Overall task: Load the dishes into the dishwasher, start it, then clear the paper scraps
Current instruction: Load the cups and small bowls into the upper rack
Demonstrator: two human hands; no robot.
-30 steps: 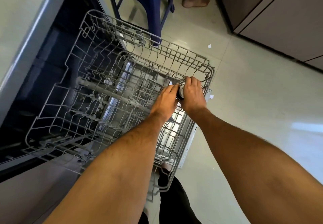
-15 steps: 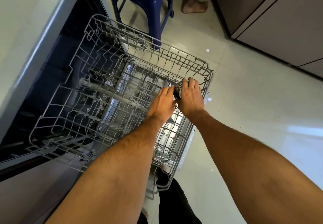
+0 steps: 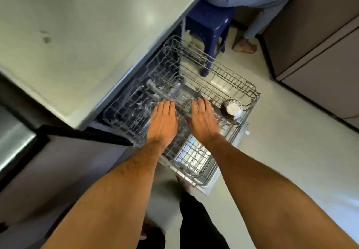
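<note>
A single wide-angle camera on the person's head looks forward and steeply down from standing height. Both bare forearms stretch away from the bottom edge toward the grey wire dishwasher rack (image 3: 223, 85) at mid-frame, an arm's reach off. The pale grey table (image 3: 77, 35) fills the upper left, the light tiled floor (image 3: 291, 151) the right.

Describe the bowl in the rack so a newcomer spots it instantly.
Find the pulled-out wire dishwasher rack beside the grey counter. At its outer corner, just past the right hand, sits a small metal bowl, upside down. It is the only dish in the rack.
</note>
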